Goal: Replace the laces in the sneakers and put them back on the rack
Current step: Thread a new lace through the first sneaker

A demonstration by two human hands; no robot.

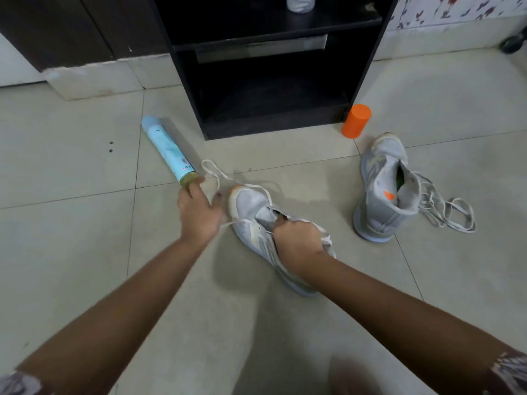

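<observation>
A grey sneaker (251, 215) with an orange toe tip lies on the tiled floor in front of me. My right hand (296, 240) grips its tongue and upper near the eyelets. My left hand (198, 212) is just left of the toe and holds a white lace (212, 172) that runs from the shoe and loops across the floor. A second grey sneaker (382, 192) stands to the right with its loose lace (450, 215) piled beside it. The black rack (273, 67) stands behind, its lower shelf dark.
A light-blue spray can (168, 151) lies on the floor left of the rack, close to my left hand. An orange cylinder (356, 121) stands at the rack's right foot. A clear bottle (301, 2) sits on the rack's upper shelf. A wall base runs along the left.
</observation>
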